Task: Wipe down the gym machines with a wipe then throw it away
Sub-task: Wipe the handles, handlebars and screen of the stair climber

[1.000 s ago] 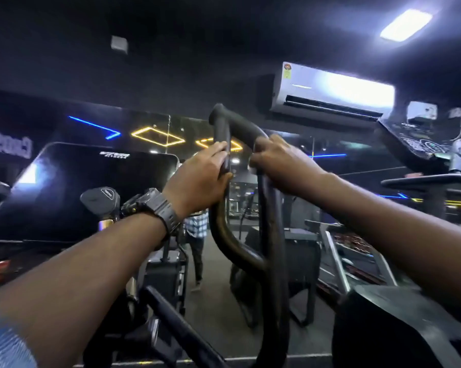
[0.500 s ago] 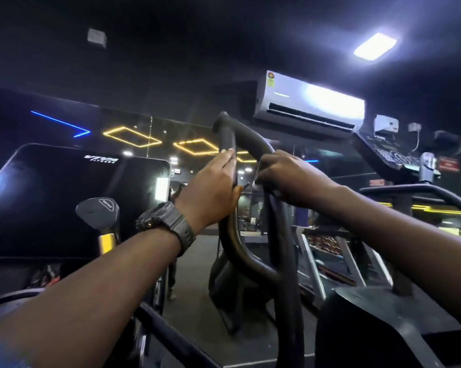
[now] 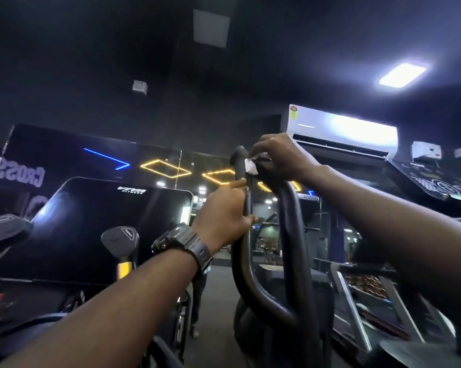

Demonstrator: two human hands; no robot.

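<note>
1. Head view looked up along a black looped handlebar [image 3: 290, 235] of a gym machine, in a dark room.
2. The left hand [image 3: 221, 211] gripped the bar's left tube, fingers curled round it and thumb lying up along the tube; a dark watch [image 3: 181, 244] sat on that wrist.
3. The right hand [image 3: 282, 158] was higher, at the top bend of the bar, fingers curled over it.
4. A white wipe [image 3: 251, 166] was pinched under the right fingers and pressed against the bar's top, with a crumpled corner showing just left of the fingertips.
5. The two hands were apart, the right above the left, with a short stretch of tube between them.
6. Left of the bar stood a large dark screen [image 3: 96, 224] with a grey knob [image 3: 120, 240] in front of it.
7. A white air conditioner [image 3: 341, 131] hung on the wall behind the right hand, and a bright ceiling light [image 3: 402, 74] glowed above it.
8. Yellow and blue light strips showed in the mirror behind.
</note>
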